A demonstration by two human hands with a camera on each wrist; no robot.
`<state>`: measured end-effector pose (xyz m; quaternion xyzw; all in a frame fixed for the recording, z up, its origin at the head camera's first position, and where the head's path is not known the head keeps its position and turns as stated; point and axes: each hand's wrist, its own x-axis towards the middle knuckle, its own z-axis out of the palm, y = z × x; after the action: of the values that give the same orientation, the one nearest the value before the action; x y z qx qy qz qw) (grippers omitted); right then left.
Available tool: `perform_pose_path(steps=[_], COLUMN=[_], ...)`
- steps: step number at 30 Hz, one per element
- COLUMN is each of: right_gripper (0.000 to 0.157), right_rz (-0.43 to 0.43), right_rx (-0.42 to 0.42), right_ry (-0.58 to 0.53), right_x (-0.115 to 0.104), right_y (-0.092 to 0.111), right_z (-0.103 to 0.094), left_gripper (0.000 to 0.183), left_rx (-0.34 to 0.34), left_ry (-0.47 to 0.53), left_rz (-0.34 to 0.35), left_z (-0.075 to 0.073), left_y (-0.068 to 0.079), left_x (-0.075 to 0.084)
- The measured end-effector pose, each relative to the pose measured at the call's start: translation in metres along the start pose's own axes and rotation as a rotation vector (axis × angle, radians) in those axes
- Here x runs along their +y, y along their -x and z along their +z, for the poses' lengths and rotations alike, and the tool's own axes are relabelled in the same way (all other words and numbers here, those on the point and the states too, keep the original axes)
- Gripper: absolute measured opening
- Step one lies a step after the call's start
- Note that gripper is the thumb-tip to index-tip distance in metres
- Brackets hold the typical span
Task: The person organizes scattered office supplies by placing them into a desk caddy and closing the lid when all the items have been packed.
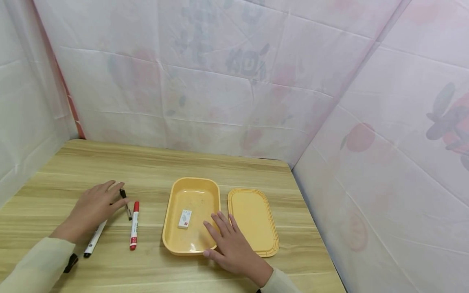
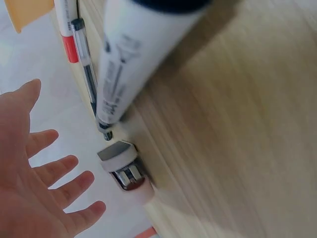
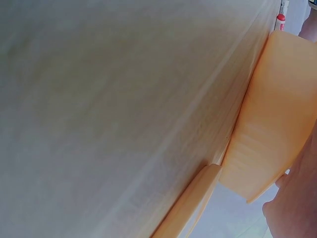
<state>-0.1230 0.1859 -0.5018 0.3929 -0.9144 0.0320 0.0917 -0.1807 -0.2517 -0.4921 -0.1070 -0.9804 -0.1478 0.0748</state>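
Note:
My left hand (image 1: 93, 205) hovers with fingers spread over the left of the table, apart from the things below. By its fingertips lies a black pen (image 1: 127, 207) with a clear barrel. A black-capped white marker (image 1: 96, 240) is partly under the hand; a red-capped marker (image 1: 134, 226) lies to the right. In the left wrist view a pencil sharpener (image 2: 128, 168) stands near the fingers; the hand hides it from the head view. My right hand (image 1: 234, 250), fingers extended, is at the right near rim of a yellow box (image 1: 166, 219). A small white eraser (image 1: 185, 219) lies inside.
The box's yellow lid (image 1: 254, 224) lies flat to the right, partly behind the right hand. Printed white sheeting (image 1: 205, 101) walls in the back and sides of the wooden table (image 1: 146, 162).

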Motion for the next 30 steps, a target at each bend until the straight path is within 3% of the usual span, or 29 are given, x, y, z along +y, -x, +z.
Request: perform_pose_path(steps=[17,30], right_gripper=[0.074,0.075], right_rz=[0.022,0.015], right_rx=[-0.040,-0.029], right_ry=[-0.057,-0.035], right_x=[-0.001,0.000], right_y=[0.000,0.000], right_z=[-0.001,0.000], left_gripper=[0.075,0.076], left_rx=[-0.069,-0.089], left_ry=[0.024,0.022], left_rz=[-0.045,-0.082], left_z=[0.001,0.004], left_y=[0.003,0.004], left_x=[-0.020,-0.030])
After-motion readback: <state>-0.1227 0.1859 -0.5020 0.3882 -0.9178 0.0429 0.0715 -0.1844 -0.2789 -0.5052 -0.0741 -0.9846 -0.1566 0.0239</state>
